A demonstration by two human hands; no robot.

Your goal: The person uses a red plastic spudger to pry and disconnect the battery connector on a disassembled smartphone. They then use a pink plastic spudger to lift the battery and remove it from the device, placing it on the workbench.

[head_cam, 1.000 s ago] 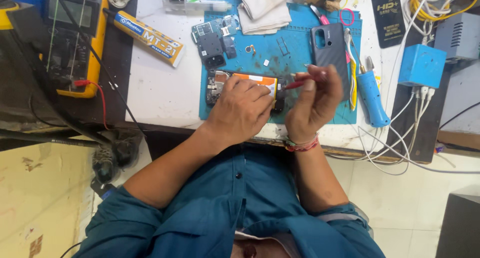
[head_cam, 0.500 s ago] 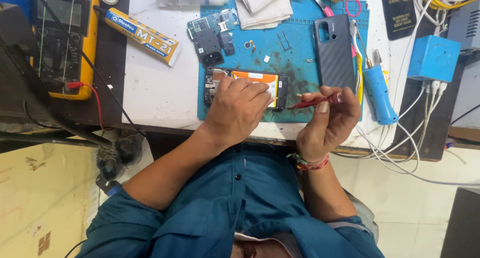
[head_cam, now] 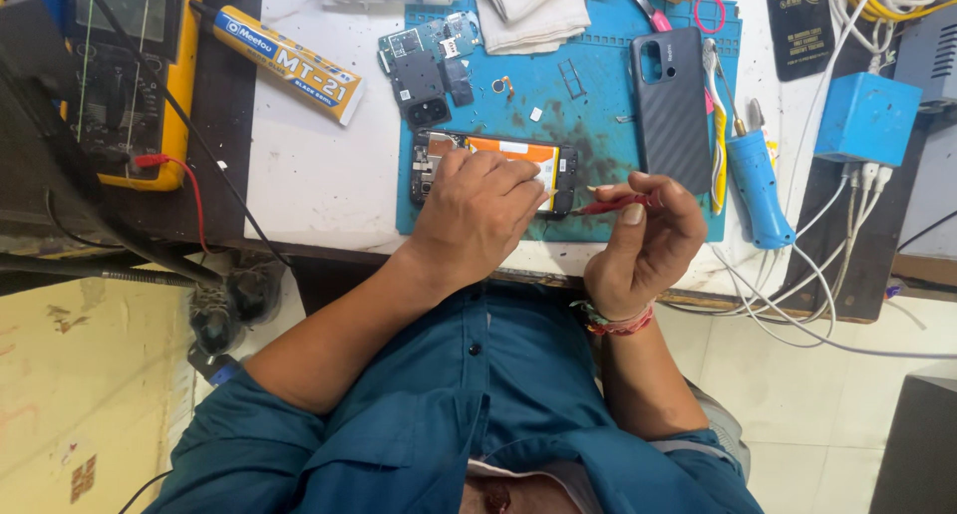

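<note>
Pinning the opened phone point(head_cam: 495, 170) on the blue mat point(head_cam: 588, 85), the left hand point(head_cam: 477, 215) presses down; the right hand point(head_cam: 643, 240) pinches a red probe point(head_cam: 610, 206), whose tip could slip and gouge the board.

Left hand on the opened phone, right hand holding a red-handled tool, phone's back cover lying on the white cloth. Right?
Not quite. The head view shows the dark back cover lying on the blue mat, beside the white cloth, not on it. The rest holds: left hand on the opened phone, right hand holding the red-handled tool.
</note>
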